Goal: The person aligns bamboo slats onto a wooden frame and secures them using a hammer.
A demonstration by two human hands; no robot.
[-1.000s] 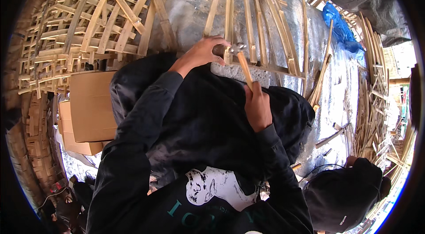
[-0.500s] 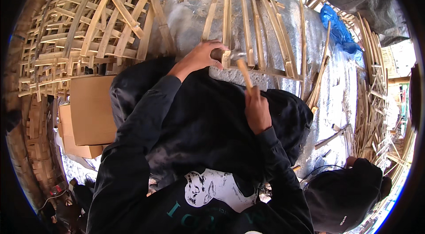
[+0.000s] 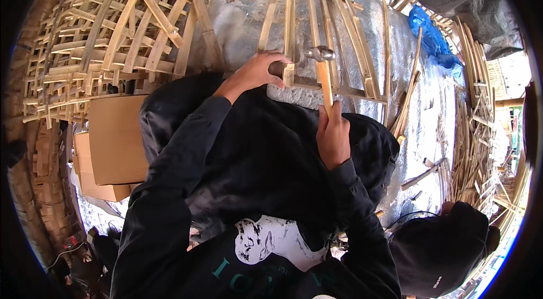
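A lattice of bamboo slats point(image 3: 317, 27) lies over silvery sheeting point(image 3: 243, 10). The left hand point(image 3: 254, 72) pinches one slat, fingers closed around it. The right hand point(image 3: 332, 135) grips a hammer point(image 3: 322, 67), its head just at three o'clock of those fingers (a skewed blow could catch them). Cardboard boxes point(image 3: 116, 140) crowd nine o'clock.

Bamboo slats point(image 3: 289, 22): pale yellow-tan, laid in parallel strips. Woven lattice panels point(image 3: 102, 44): the same straw colour, set in a criss-cross grid pattern. Ground sheet point(image 3: 243, 10): silver-grey, mottled. Hammer point(image 3: 322, 72): a dull grey metal head is shown on a light wooden handle. Sleeves point(image 3: 169, 186): black. Shirt front point(image 3: 266, 245): a white patch with black drawing and teal lettering is seen. Cardboard boxes point(image 3: 116, 140): plain brown. Tarpaulin point(image 3: 432, 39): bright blue.
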